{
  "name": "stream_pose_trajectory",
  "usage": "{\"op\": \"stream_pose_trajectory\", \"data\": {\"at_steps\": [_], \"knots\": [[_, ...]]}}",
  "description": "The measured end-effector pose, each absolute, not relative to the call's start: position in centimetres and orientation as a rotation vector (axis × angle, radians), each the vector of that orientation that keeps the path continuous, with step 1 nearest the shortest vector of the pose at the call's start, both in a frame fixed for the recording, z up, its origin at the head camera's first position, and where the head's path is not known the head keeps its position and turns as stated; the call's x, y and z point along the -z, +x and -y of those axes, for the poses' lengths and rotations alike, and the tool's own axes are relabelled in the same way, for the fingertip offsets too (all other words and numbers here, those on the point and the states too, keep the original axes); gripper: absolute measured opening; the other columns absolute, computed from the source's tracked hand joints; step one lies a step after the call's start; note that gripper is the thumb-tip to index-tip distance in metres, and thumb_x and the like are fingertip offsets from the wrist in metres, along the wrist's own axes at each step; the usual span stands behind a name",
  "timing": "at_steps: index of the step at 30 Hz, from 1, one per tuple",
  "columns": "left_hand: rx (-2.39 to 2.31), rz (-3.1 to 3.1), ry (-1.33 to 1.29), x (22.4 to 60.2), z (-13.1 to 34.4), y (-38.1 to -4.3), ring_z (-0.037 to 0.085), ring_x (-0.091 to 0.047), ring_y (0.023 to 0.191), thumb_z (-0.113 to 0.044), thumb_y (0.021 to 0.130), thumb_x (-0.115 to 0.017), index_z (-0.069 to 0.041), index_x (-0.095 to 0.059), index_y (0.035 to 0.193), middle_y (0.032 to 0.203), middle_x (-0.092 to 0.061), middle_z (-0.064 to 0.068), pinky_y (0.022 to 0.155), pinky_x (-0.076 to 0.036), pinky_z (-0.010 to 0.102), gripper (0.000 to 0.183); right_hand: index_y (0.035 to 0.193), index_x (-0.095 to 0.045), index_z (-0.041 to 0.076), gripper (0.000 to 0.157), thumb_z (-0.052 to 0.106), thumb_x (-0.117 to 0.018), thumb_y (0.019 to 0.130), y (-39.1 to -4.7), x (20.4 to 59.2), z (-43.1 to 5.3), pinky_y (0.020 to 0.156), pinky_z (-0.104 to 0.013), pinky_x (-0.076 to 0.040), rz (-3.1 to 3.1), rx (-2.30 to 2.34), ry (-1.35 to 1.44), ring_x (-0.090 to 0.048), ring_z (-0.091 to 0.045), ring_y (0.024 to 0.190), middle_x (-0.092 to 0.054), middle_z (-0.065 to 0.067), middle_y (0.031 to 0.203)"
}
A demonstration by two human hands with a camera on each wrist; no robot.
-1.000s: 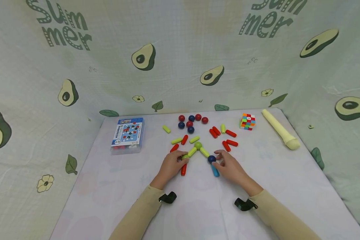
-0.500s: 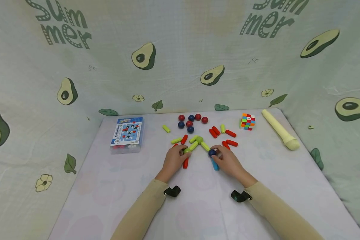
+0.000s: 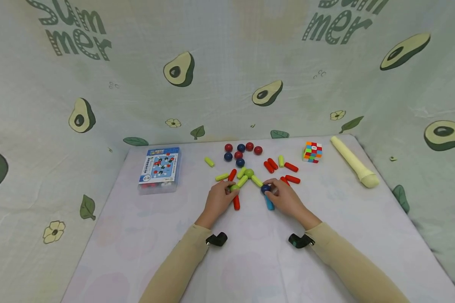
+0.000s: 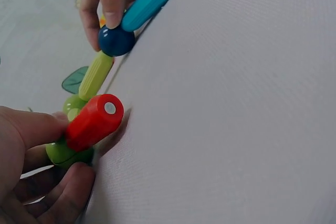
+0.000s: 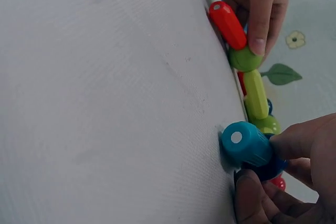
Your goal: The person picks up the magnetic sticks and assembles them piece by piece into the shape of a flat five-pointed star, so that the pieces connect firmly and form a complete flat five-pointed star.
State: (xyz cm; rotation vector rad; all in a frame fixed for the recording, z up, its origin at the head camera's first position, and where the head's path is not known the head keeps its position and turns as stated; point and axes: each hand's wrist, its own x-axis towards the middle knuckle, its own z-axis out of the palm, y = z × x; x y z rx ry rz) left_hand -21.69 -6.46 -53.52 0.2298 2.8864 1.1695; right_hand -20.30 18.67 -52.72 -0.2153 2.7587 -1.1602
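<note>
Magnetic rods and balls form a bent chain on the table. My left hand pinches the green ball at one corner, with a red rod sticking out toward me. My right hand pinches the dark blue ball at the opposite corner, from which a blue rod points toward me. Two yellow-green rods, left and right, run from these balls to a green ball at the peak. Another yellow-green rod lies against that peak ball; whether it is joined, I cannot tell.
Several red and blue balls lie behind the chain. Loose red rods and yellow-green rods lie around it. A boxed set stands left; a puzzle cube and a pale yellow club-shaped object are right.
Both hands have slid the chain away from me, then slightly left. Its peak ball has come up against the loose yellow-green rod, which has turned and shifted. Both hands keep their hold.
</note>
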Motion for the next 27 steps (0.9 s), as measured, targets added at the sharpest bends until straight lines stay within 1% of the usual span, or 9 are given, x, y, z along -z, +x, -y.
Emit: {"op": "stream_pose_trajectory", "data": {"at_steps": [5,9,16,22,27], "knots": [[-1.190,-2.892,0.204,53.45,6.34,-21.60,0.015,-0.054,0.073,-0.029,0.093,-0.077,-0.010,-0.073,0.121,0.084,-0.060,-0.002,0.062,-0.045,0.025,0.034,0.134,-0.059,0.013,0.037,0.022,-0.067,0.099,-20.38,52.73,-18.54,0.068,-0.032,-0.050,-2.761,1.161,-0.184,-0.057,-0.021,0.082,-0.062,-0.008,0.112],[-1.197,-2.893,0.200,53.37,6.28,-21.53,0.014,-0.054,0.073,-0.029,0.093,-0.077,-0.009,-0.073,0.121,0.085,-0.060,-0.002,0.062,-0.045,0.025,0.035,0.134,-0.058,0.013,0.037,0.023,-0.067,0.099,-20.37,52.73,-18.44,0.069,-0.032,-0.050,-2.762,1.153,-0.159,-0.057,-0.021,0.083,-0.062,-0.007,0.111],[-1.182,-2.903,0.217,53.40,6.29,-21.54,0.015,-0.053,0.074,-0.029,0.094,-0.076,-0.009,-0.073,0.122,0.084,-0.058,-0.001,0.062,-0.043,0.025,0.035,0.132,-0.058,0.012,0.036,0.023,-0.067,0.099,-20.28,52.57,-18.21,0.072,-0.033,-0.051,-2.768,1.149,-0.129,-0.057,-0.022,0.085,-0.061,-0.008,0.110],[-1.153,-2.920,0.214,53.56,6.27,-21.60,0.014,-0.051,0.072,-0.031,0.095,-0.075,-0.010,-0.074,0.122,0.083,-0.056,0.000,0.060,-0.040,0.025,0.034,0.132,-0.057,0.012,0.036,0.024,-0.066,0.100,-20.22,52.47,-18.06,0.076,-0.036,-0.052,-2.770,1.143,-0.103,-0.058,-0.023,0.089,-0.062,-0.010,0.113],[-1.132,-2.931,0.212,53.50,6.24,-21.61,0.014,-0.051,0.071,-0.032,0.095,-0.074,-0.010,-0.075,0.121,0.083,-0.056,0.000,0.060,-0.040,0.025,0.034,0.132,-0.057,0.012,0.036,0.025,-0.066,0.100,-20.23,52.50,-17.99,0.077,-0.037,-0.053,-2.768,1.150,-0.090,-0.059,-0.023,0.090,-0.061,-0.011,0.113]]}}
